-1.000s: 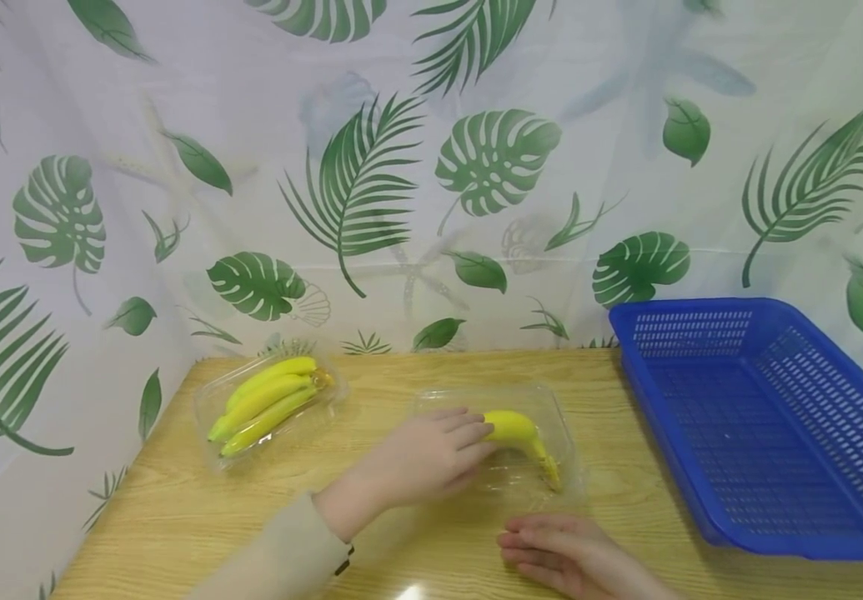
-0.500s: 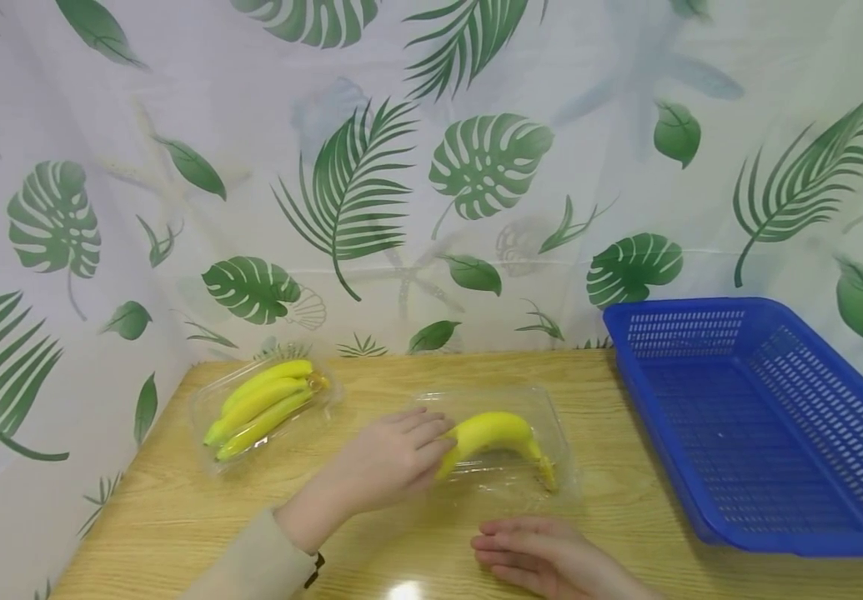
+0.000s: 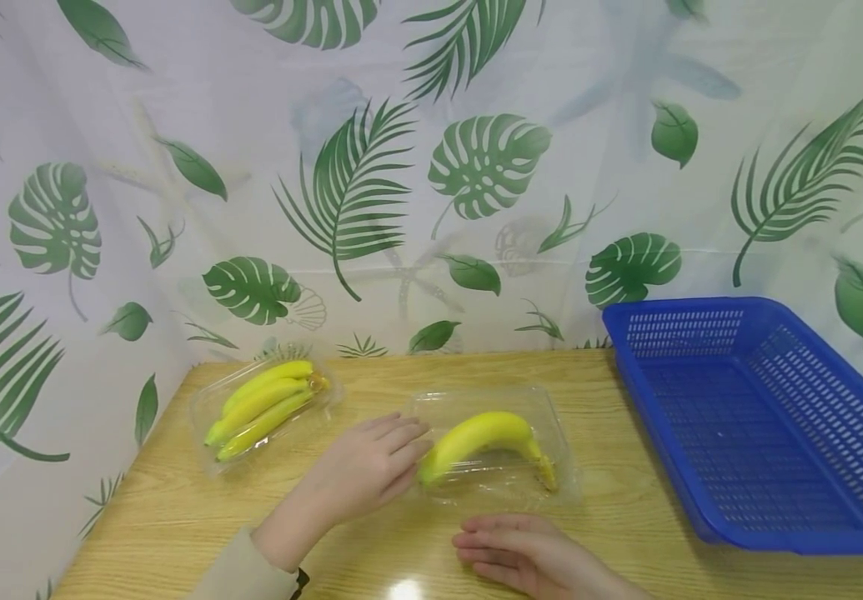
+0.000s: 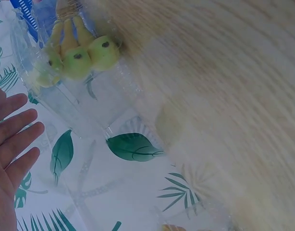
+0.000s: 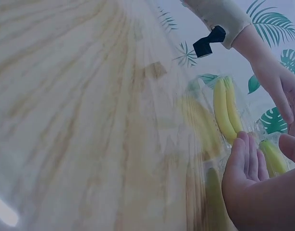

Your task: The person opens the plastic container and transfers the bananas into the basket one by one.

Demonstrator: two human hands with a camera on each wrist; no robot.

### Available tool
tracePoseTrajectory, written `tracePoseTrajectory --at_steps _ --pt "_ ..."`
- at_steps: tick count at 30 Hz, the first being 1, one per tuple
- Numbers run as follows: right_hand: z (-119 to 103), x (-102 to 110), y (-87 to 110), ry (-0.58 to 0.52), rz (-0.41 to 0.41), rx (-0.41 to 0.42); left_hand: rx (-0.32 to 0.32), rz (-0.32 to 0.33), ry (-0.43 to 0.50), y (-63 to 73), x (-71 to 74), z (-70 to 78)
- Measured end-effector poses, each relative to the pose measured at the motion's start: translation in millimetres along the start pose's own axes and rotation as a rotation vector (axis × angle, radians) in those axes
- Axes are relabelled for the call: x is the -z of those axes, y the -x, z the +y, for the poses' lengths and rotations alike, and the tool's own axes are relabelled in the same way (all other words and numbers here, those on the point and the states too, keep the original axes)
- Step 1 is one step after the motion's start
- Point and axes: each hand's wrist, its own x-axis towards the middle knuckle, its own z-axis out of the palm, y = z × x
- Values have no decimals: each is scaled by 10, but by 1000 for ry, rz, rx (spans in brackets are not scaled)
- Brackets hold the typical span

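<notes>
A bunch of yellow bananas [image 3: 487,437] with greenish tips lies in a clear plastic container [image 3: 547,400] at the middle of the table. In the left wrist view, several tips of this bunch [image 4: 78,62] face the camera. My left hand [image 3: 363,468] is at the container's left side, fingers extended close to the banana tips and holding nothing. Its fingers also show in the left wrist view, spread a little. My right hand [image 3: 524,552] hovers in front of the container's near edge, fingers straight and together, palm turned left, with nothing in it.
A second clear container [image 3: 209,396] with a bunch of bananas [image 3: 269,404] stands at the table's back left. To the right is a large blue plastic basket [image 3: 701,492] with perforated walls. A leaf-patterned cloth [image 3: 386,317] hangs behind the wooden table [image 3: 371,554].
My left hand has drawn back leftward off the banana bunch, uncovering its left end. My right hand has shifted a little left. The bananas and their container stay in place.
</notes>
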Motion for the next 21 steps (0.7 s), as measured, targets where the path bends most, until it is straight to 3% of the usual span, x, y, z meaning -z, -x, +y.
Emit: tracePoseTrajectory --at_steps 13,21 --pt "17 -62 -92 -19 -13 -8 32 -5 22 154 34 46" --pt "2 -160 -148 -35 40 -26 43 -13 35 206 13 82"
